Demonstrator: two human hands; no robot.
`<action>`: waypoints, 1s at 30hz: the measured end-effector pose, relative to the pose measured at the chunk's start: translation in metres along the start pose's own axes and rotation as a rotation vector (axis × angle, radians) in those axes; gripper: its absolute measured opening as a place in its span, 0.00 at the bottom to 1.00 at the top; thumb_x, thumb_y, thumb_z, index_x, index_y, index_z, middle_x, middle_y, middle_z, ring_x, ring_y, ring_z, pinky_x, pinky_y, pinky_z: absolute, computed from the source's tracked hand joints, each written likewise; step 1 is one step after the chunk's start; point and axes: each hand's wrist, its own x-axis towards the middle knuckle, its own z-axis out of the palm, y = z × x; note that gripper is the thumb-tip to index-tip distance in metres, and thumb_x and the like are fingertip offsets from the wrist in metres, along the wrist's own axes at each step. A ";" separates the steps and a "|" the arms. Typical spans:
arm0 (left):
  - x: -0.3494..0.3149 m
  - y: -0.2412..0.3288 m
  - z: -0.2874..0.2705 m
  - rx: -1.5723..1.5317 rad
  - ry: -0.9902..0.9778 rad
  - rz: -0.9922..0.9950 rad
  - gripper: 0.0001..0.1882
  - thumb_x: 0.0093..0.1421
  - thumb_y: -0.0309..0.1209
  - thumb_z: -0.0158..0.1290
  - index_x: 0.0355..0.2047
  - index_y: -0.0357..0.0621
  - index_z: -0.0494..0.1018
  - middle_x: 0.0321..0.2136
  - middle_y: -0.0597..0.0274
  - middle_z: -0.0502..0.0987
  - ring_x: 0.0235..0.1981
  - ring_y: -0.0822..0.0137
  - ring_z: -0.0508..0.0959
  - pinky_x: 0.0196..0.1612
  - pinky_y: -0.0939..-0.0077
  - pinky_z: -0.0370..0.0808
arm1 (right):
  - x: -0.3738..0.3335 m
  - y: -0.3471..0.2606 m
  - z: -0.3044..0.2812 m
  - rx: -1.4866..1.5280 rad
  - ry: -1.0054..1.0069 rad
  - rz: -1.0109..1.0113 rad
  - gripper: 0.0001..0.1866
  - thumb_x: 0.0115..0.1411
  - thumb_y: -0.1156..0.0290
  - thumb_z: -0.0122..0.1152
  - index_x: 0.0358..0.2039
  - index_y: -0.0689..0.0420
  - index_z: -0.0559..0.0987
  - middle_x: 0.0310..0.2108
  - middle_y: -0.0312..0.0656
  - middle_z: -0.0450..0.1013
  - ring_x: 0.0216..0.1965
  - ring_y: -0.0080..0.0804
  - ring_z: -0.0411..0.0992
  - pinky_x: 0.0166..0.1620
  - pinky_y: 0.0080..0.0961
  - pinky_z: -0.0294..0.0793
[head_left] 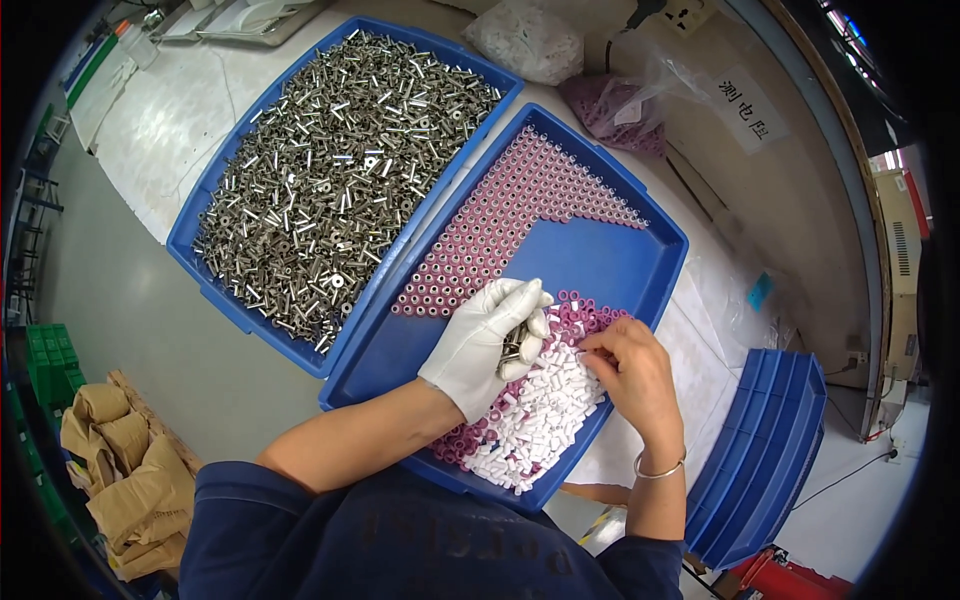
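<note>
Navy shirt (400,545) fabric fills the near side, just short of the work tray (590,255), the blue one that serves as the reference for everything else. Progress looks to be around halfway, by my judgement: neat rows of pink-ringed pieces (470,230) stand close together along that tray's far and left parts, their centres pale or metallic, too small to read exactly. What seems left is the loose stock at the work tray's near end, a heap of white sleeves (545,410) with loose pink rings (580,311) around and under it; blue base shows between heap and rows.

Over the work tray, the gloved left hand (488,335) is curled around several metal pieces (512,345). The bare right hand (640,375), above the heap's right edge, has thumb and forefinger drawn close together; whether they pinch anything, I cannot tell.

Left of the work tray, a second blue tray (235,312) is heaped with short metal tubes (340,180). Beyond the work tray sit a bag of purple pieces (615,112) and a bag of whitish contents (530,42); to its right are stacked blue trays (760,450).
</note>
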 end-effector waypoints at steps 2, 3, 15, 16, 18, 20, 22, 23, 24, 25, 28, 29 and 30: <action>-0.001 0.001 0.002 0.023 0.010 -0.017 0.15 0.75 0.40 0.44 0.49 0.42 0.72 0.28 0.64 0.75 0.19 0.80 0.69 0.15 0.88 0.58 | -0.003 0.000 0.005 -0.024 -0.019 -0.022 0.05 0.50 0.80 0.66 0.29 0.58 0.81 0.29 0.38 0.77 0.27 0.34 0.71 0.33 0.27 0.71; -0.001 0.002 0.003 0.034 0.016 -0.024 0.15 0.75 0.39 0.44 0.49 0.42 0.72 0.27 0.65 0.75 0.19 0.80 0.68 0.15 0.89 0.58 | -0.004 -0.001 0.006 -0.035 -0.029 -0.034 0.05 0.50 0.80 0.66 0.29 0.58 0.82 0.29 0.38 0.77 0.27 0.34 0.71 0.33 0.27 0.71; -0.003 0.004 0.003 0.060 0.037 0.012 0.15 0.75 0.38 0.43 0.50 0.42 0.72 0.27 0.67 0.74 0.19 0.82 0.67 0.15 0.90 0.57 | 0.033 0.004 0.026 0.269 0.070 0.274 0.04 0.54 0.78 0.66 0.31 0.59 0.82 0.29 0.38 0.76 0.30 0.31 0.70 0.37 0.24 0.71; -0.002 0.004 0.003 0.066 0.043 0.002 0.15 0.75 0.37 0.42 0.51 0.42 0.72 0.27 0.67 0.74 0.19 0.82 0.67 0.16 0.90 0.57 | 0.036 0.008 0.030 0.213 0.101 0.186 0.04 0.54 0.78 0.66 0.31 0.59 0.82 0.29 0.38 0.77 0.30 0.31 0.70 0.36 0.24 0.71; -0.001 0.004 0.004 0.078 0.055 -0.017 0.16 0.75 0.37 0.41 0.53 0.41 0.72 0.26 0.67 0.74 0.18 0.81 0.67 0.16 0.90 0.57 | 0.040 0.014 0.036 0.100 0.162 0.011 0.04 0.54 0.77 0.66 0.32 0.60 0.82 0.29 0.39 0.77 0.30 0.31 0.70 0.36 0.24 0.71; -0.002 0.006 0.006 0.043 0.057 -0.019 0.16 0.75 0.36 0.41 0.54 0.41 0.71 0.26 0.67 0.74 0.18 0.81 0.67 0.16 0.90 0.56 | 0.044 0.017 0.042 0.089 0.162 -0.007 0.04 0.54 0.77 0.65 0.32 0.60 0.82 0.29 0.39 0.77 0.29 0.31 0.70 0.35 0.24 0.71; -0.002 0.007 0.010 -0.026 0.053 -0.030 0.17 0.75 0.35 0.41 0.56 0.40 0.71 0.25 0.67 0.74 0.18 0.81 0.66 0.15 0.90 0.56 | 0.045 0.019 0.046 0.061 0.166 -0.033 0.05 0.54 0.76 0.65 0.33 0.60 0.82 0.29 0.39 0.77 0.28 0.31 0.70 0.35 0.24 0.71; -0.002 0.007 0.011 -0.060 0.049 -0.037 0.17 0.75 0.34 0.40 0.57 0.40 0.70 0.24 0.67 0.73 0.18 0.81 0.66 0.15 0.90 0.56 | 0.045 0.019 0.046 0.046 0.168 -0.045 0.05 0.54 0.76 0.65 0.33 0.60 0.82 0.29 0.39 0.78 0.28 0.31 0.70 0.34 0.24 0.71; -0.002 0.007 0.011 -0.061 0.049 -0.037 0.17 0.75 0.34 0.40 0.57 0.40 0.70 0.24 0.67 0.73 0.18 0.81 0.66 0.15 0.90 0.56 | 0.045 0.016 0.045 0.046 0.168 -0.045 0.05 0.54 0.76 0.65 0.33 0.60 0.82 0.29 0.39 0.78 0.28 0.31 0.70 0.34 0.24 0.71; -0.002 0.006 0.011 -0.043 0.041 -0.035 0.17 0.75 0.34 0.40 0.57 0.40 0.70 0.24 0.67 0.73 0.17 0.81 0.66 0.15 0.90 0.56 | 0.044 0.012 0.042 0.092 0.176 -0.002 0.05 0.55 0.76 0.65 0.33 0.60 0.82 0.30 0.39 0.78 0.28 0.30 0.70 0.35 0.23 0.71; -0.004 0.005 0.008 0.010 0.028 -0.020 0.18 0.75 0.33 0.40 0.59 0.39 0.69 0.23 0.67 0.73 0.16 0.81 0.65 0.15 0.89 0.55 | 0.041 -0.009 0.032 0.238 0.195 0.117 0.04 0.56 0.78 0.65 0.33 0.61 0.81 0.30 0.38 0.78 0.28 0.27 0.70 0.36 0.20 0.72; -0.004 0.005 0.007 0.009 0.030 -0.019 0.18 0.75 0.33 0.40 0.59 0.39 0.69 0.23 0.67 0.73 0.16 0.81 0.65 0.15 0.89 0.55 | 0.040 -0.016 0.028 0.239 0.194 0.117 0.04 0.56 0.78 0.65 0.33 0.61 0.81 0.30 0.38 0.78 0.28 0.27 0.70 0.36 0.20 0.72; -0.004 0.005 0.007 0.021 0.026 -0.020 0.18 0.75 0.33 0.40 0.59 0.39 0.69 0.23 0.68 0.73 0.16 0.82 0.64 0.15 0.89 0.55 | 0.038 -0.024 0.024 0.366 0.197 0.132 0.04 0.56 0.78 0.65 0.34 0.61 0.81 0.30 0.38 0.78 0.29 0.26 0.70 0.36 0.19 0.72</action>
